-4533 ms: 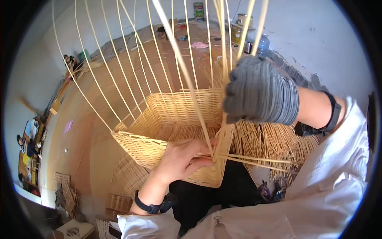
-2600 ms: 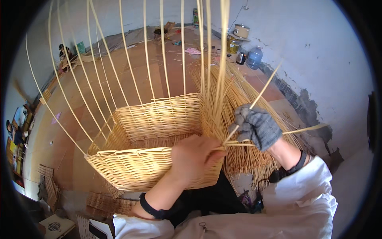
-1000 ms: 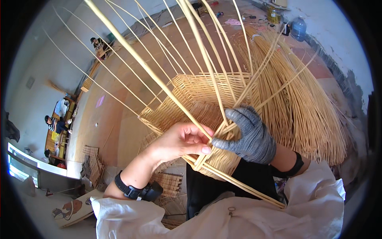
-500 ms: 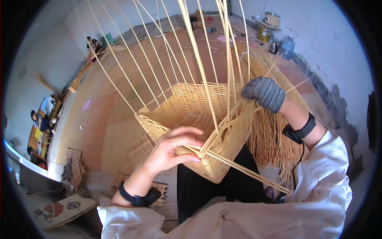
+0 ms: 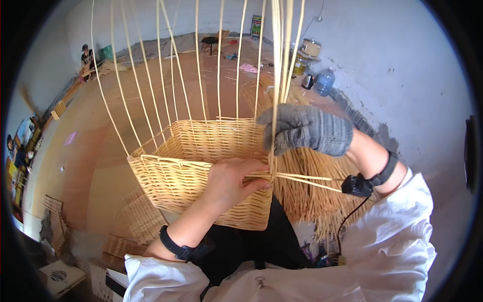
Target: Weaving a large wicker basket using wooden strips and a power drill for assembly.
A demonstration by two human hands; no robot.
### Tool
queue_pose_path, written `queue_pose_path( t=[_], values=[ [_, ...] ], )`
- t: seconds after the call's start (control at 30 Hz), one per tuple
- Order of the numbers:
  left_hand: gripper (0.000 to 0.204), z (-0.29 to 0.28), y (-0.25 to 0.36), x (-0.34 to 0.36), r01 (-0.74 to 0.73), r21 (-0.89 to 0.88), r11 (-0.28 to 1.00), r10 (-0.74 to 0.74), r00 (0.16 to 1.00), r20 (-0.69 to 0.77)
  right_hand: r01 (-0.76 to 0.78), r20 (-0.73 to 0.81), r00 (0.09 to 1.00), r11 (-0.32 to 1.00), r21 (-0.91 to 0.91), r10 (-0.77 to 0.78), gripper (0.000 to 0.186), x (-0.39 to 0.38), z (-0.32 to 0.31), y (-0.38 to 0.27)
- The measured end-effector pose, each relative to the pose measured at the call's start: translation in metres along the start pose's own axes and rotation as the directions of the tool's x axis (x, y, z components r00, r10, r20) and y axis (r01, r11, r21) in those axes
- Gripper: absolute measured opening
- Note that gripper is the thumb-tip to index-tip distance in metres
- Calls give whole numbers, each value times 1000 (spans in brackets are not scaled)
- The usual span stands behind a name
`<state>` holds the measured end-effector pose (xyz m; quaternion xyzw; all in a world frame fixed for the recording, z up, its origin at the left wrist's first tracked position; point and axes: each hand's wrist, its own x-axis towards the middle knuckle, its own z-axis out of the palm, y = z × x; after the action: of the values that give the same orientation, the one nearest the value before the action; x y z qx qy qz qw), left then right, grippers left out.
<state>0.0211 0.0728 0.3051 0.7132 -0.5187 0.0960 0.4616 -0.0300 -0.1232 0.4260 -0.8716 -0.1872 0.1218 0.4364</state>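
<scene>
A square-cornered wicker basket [image 5: 173,183], woven of pale rods, rests tilted over my lap. My left hand [image 5: 231,181], bare, pinches its near rim beside the right corner, thumb outside and fingers over the top. Two loose rods [image 5: 307,180] stick out to the right from that corner. Just above the corner, my right hand [image 5: 309,128] in a grey knit glove has its fingers curled at an upright wicker rod [image 5: 275,100]; the fingertips are partly hidden behind it. More tall stakes [image 5: 198,70] rise from the far and left rims.
A big heap of loose rods [image 5: 307,196] lies on the floor right of the basket. Woven mats [image 5: 143,216] lie at left. Along the right wall stand a water jug [image 5: 324,82] and a kettle [image 5: 308,81]. Another person [image 5: 87,60] sits far left.
The basket has turned, bringing its near side across in front of me, and shifted left. My gloved right hand has moved left and lower to the corner. My left hand keeps its hold on the rim.
</scene>
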Motion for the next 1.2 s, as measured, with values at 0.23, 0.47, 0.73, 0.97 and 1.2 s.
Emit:
queue_pose_path(
  t=[0.23,0.47,0.73,0.97,1.2],
  values=[
    [33,0,-7,-3,53,-93,994,-54,998,-10,47,-52,997,998,-43,-49,27,-13,23,1],
    [35,14,-9,7,34,9,999,-33,997,-71,-236,-667,738,888,-394,-100,14,-22,86,-2],
    [34,17,-1,-3,95,-112,989,-114,978,-172,-913,-446,377,245,-326,812,6,87,32,-23],
    [34,13,5,27,460,65,885,-463,885,40,-177,-148,806,-6,-984,573,7,82,37,-26],
    [27,1,13,10,341,-173,924,-354,934,-48,-163,3,965,605,-780,263,11,64,7,-63]
  ],
)
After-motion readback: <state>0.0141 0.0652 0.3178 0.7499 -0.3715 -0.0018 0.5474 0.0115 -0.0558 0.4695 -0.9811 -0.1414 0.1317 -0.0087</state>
